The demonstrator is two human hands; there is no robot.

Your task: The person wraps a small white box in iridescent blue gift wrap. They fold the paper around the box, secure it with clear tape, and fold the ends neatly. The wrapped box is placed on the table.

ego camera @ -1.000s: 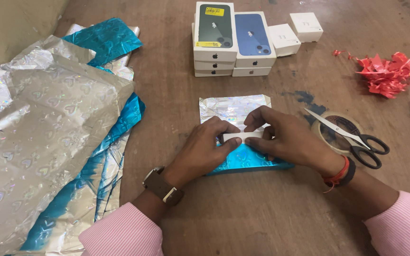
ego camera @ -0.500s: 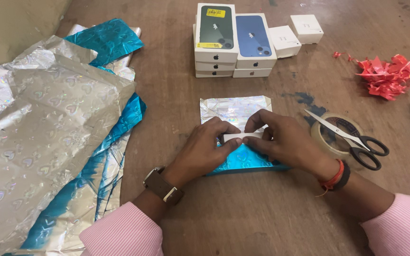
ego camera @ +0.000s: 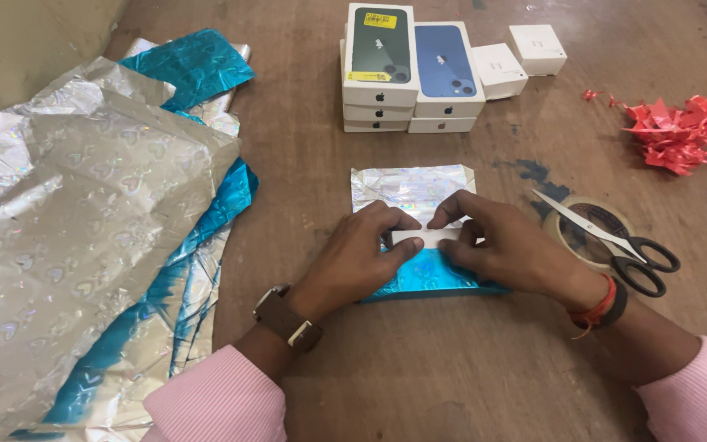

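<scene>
In the head view, the left hand [ego camera: 353, 255] and right hand [ego camera: 507, 245] lay on a box [ego camera: 427, 274] half wrapped in teal foil at the middle of the desk [ego camera: 452, 376], fingers [ego camera: 443, 214] of both pressed together on its bare white edge. A silver paper flap [ego camera: 411, 185] stretched beyond. Scissors [ego camera: 615, 241] rested across a tape roll [ego camera: 587, 233] just right; stacked phone boxes [ego camera: 411, 69] stood farther back.

Gift-wrapping shop bench, phone boxes [ego camera: 412, 69], foil sheets [ego camera: 83, 221]

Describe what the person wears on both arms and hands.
Both arms have pink, finely striped sleeves. The left wrist carries a brown strap watch. The right wrist carries a red thread band beside a dark band. The left hand and right hand are bare.
</scene>
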